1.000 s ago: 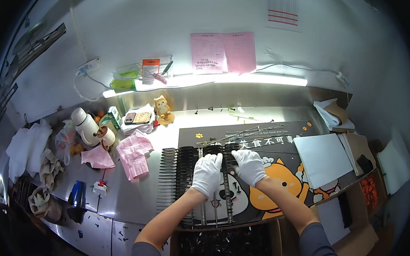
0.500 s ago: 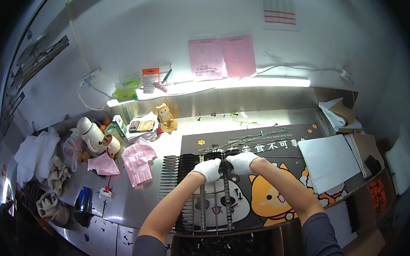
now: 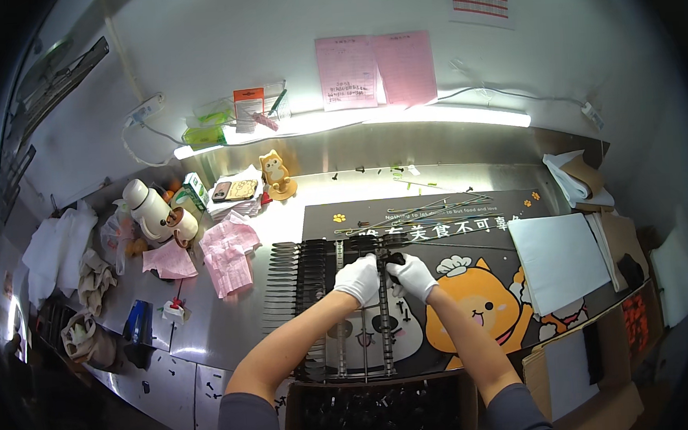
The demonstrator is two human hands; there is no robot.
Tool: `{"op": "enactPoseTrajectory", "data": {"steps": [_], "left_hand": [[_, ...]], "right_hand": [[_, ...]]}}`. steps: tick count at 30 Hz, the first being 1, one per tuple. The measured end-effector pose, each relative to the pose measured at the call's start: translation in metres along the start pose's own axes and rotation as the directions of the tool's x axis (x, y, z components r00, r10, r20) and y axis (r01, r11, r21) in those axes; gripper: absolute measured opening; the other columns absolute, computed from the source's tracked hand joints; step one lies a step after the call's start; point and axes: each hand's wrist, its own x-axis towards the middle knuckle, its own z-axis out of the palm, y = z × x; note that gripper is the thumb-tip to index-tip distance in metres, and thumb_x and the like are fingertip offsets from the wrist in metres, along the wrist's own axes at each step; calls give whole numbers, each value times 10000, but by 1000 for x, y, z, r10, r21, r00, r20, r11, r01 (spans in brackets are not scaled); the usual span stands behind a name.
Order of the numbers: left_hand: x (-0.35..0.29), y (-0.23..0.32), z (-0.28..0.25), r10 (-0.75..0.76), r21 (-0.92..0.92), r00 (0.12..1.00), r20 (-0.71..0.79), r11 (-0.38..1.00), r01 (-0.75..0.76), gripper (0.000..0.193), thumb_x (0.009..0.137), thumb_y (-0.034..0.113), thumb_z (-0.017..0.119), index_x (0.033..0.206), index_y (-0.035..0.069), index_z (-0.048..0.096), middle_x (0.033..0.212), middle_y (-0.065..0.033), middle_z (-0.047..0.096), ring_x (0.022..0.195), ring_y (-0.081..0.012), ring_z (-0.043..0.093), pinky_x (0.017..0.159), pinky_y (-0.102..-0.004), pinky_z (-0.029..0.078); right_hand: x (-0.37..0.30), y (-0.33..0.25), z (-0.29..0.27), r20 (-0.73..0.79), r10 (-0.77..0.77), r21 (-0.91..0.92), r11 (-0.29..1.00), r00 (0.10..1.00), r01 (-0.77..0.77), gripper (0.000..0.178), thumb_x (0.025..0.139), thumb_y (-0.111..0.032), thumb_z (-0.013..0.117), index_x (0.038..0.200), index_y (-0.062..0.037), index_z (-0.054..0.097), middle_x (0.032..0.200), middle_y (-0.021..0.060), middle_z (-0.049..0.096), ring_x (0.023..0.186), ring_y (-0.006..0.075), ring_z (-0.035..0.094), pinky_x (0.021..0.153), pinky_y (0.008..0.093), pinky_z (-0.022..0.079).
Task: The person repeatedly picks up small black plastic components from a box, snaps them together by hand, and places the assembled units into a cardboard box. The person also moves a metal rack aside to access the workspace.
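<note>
A white kettle (image 3: 144, 205) stands far left on the steel tabletop (image 3: 232, 320), beside pink papers (image 3: 226, 252). A small orange cat figure (image 3: 274, 172) sits under the strip light (image 3: 370, 123). White sheets (image 3: 559, 257) lie right.

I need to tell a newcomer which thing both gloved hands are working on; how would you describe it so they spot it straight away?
Start at the black cartoon mat in the middle of the steel bench. On its left part lies a flat rack of black comb-like strips threaded on thin metal rods, where the left hand and right hand meet. Unlike the loose rods beyond, it is a ribbed grid.
</note>
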Motion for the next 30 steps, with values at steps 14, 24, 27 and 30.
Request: {"op": "enactPoseTrajectory", "data": {"steps": [14, 24, 27, 30], "left_hand": [[-7, 10, -71, 71, -694, 788, 611, 525, 492, 305, 990, 318, 484, 1022, 21, 545, 778, -126, 657, 597, -180, 648, 508, -284, 556], [-123, 36, -33, 196, -740, 977, -82, 645, -191, 248, 941, 179, 621, 1125, 30, 546, 895, -20, 618, 749, -110, 577, 689, -264, 502], [-176, 42, -17, 177, -582, 972, -152, 779, -233, 181, 932, 174, 623, 1015, 14, 625, 757, -53, 640, 691, -125, 599, 665, -284, 512], [-220, 42, 23, -43, -703, 999, 26, 710, 49, 195, 962, 212, 590, 1001, 28, 639, 711, -32, 633, 606, -89, 587, 548, -248, 482]], "right_hand": [[-16, 20, 0, -259, -3, 464, 877, 966, 127, 224, 934, -176, 539, 1110, -38, 549, 909, 145, 695, 686, 174, 675, 614, 297, 553], [-129, -26, 11, 263, -189, 71, 982, 946, 176, 118, 879, -103, 582, 925, -15, 645, 776, 29, 666, 565, 77, 553, 556, 244, 462], [-174, -22, 21, 350, -40, -138, 986, 936, 94, 165, 878, -173, 601, 871, -11, 631, 724, 18, 647, 563, 99, 565, 569, 254, 471], [-205, 19, 59, 181, -458, -728, 533, 870, 432, 224, 876, -241, 560, 864, -30, 634, 756, 154, 681, 637, 251, 678, 588, 356, 534]]}}
